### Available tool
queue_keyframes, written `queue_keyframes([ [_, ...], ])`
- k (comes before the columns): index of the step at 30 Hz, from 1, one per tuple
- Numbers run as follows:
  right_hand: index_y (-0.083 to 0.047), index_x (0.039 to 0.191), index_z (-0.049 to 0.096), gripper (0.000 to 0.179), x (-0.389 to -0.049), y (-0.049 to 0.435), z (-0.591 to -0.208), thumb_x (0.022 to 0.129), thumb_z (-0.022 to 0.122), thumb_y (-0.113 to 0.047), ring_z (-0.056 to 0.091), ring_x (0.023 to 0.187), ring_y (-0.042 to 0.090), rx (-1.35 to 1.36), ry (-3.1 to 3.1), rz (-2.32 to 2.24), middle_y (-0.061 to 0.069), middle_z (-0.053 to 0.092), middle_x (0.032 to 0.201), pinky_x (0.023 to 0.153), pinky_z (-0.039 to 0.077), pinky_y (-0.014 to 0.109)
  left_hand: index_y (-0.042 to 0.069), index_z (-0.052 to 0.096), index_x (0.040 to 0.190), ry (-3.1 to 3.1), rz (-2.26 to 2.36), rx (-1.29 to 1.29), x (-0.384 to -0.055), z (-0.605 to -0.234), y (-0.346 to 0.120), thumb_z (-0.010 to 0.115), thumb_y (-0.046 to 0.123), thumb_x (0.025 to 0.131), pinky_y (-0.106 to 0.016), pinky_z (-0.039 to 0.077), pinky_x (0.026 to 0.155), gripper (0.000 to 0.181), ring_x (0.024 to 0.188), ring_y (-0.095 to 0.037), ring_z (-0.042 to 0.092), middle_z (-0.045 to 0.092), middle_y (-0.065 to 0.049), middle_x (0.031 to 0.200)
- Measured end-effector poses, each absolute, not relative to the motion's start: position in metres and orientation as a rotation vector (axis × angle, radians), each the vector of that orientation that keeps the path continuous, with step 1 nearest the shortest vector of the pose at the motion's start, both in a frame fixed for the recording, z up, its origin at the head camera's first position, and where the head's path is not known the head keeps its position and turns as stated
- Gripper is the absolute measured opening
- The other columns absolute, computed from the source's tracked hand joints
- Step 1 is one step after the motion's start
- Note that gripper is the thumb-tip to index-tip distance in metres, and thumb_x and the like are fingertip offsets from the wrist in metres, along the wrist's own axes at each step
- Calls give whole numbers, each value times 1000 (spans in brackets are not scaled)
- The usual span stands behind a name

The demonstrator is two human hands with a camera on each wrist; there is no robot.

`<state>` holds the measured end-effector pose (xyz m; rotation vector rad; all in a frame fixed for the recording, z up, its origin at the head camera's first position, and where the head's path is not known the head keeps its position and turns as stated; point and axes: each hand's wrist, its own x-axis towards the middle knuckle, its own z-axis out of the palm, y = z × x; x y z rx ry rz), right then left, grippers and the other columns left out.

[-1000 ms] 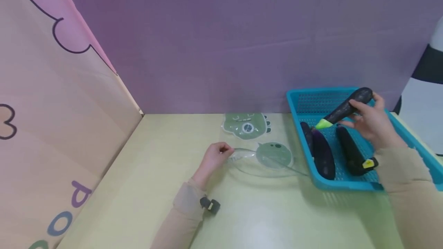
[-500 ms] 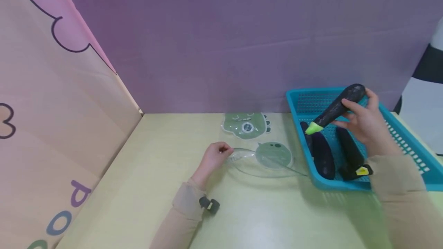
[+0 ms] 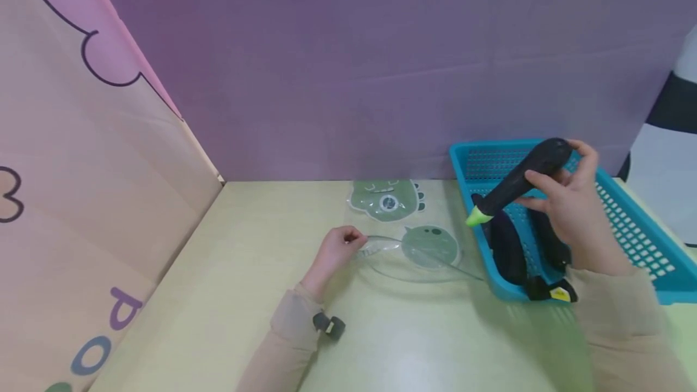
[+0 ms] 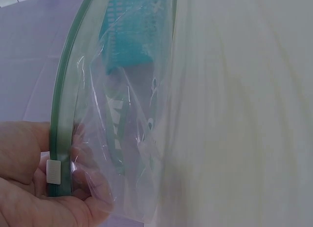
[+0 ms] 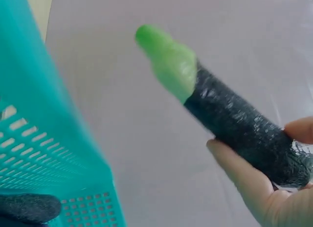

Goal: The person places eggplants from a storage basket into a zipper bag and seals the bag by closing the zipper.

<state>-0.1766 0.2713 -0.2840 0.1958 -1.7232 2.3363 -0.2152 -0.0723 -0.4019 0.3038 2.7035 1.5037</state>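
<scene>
My right hand (image 3: 574, 210) grips the thick end of a dark eggplant (image 3: 517, 181), which slants with its bright green stem end (image 5: 173, 65) pointing down and left. That tip overlaps the left rim of a teal plastic basket (image 3: 492, 165). Over on the left, my left hand (image 3: 334, 250) pinches the edge of a clear slider zip bag (image 3: 430, 253) printed with green cartoon shapes. In the left wrist view its green zip strip (image 4: 61, 104) runs between my fingers, with the white slider (image 4: 54, 171) beside them. The bag's mouth bows apart on the table.
Inside the basket lie more dark eggplants, one at the left (image 3: 507, 250) and another (image 3: 546, 241) partly behind my right wrist. Behind the table (image 3: 245, 259) hangs a purple cloth (image 3: 327, 65). A printed panel (image 3: 81, 186) stands at the left.
My right hand has moved left and slightly toward me with the eggplant, bringing its green tip from over the basket to the left rim. My left hand and the bag stay in place.
</scene>
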Motion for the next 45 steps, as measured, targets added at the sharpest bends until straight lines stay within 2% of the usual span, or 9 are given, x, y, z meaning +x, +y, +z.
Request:
queue_keyframes([
  [7,-27,133,13,60,-162,253,-284,94,54,-9,61,91,3,243,-1868,2091,-2,42,116,63,57,20,1,66,88,2717,1500,296,-215,-400,-72,61,11,90,-22,48,68,11,76,-13,55,67,-10,87],
  [13,-22,142,9,64,-146,232,-286,96,50,-8,57,89,-10,258,-2190,1552,-7,40,115,69,51,8,0,66,87,2728,1499,311,-216,-400,-71,61,10,90,-23,48,68,11,75,-13,55,67,-11,86],
  [23,-16,148,13,69,-133,213,-293,93,52,0,47,94,-22,253,-2261,1326,20,43,127,64,46,3,1,66,89,2705,1505,294,-213,-397,-70,61,11,90,-23,48,69,11,76,-13,55,67,-10,87],
  [27,-10,147,18,68,-130,205,-296,91,54,5,60,110,14,287,-2264,1271,23,42,131,66,43,-1,1,66,89,2712,1502,301,-213,-396,-71,61,11,90,-23,48,69,11,76,-14,55,67,-10,87],
  [30,-7,146,22,69,-126,197,-299,88,58,6,54,112,47,321,-2283,1210,25,42,131,70,39,-4,1,66,88,2717,1502,299,-212,-396,-71,61,10,90,-23,48,69,11,76,-14,56,67,-10,87],
  [32,-4,144,25,68,-124,191,-300,86,59,8,54,108,50,363,-2278,1183,27,44,128,72,38,-5,0,66,88,2718,1504,301,-212,-396,-70,61,10,90,-23,48,69,11,77,-14,56,67,-10,87],
  [35,1,140,31,66,-124,181,-304,82,62,13,58,104,48,453,-2246,1149,29,48,124,74,44,0,1,66,88,2715,1504,305,-213,-396,-69,61,11,90,-23,48,69,11,77,-14,55,67,-10,87],
  [41,9,132,36,66,-127,166,-316,74,66,20,58,105,43,589,-2208,1075,29,51,121,72,54,41,1,66,88,2707,1510,328,-213,-397,-67,61,10,90,-23,48,68,10,76,-13,55,67,-10,87],
  [45,10,129,37,66,-130,159,-324,71,67,21,58,105,43,639,-2184,1038,31,51,121,70,56,44,1,66,88,2693,1519,326,-213,-397,-67,61,9,89,-22,47,67,10,75,-12,54,67,-11,86],
])
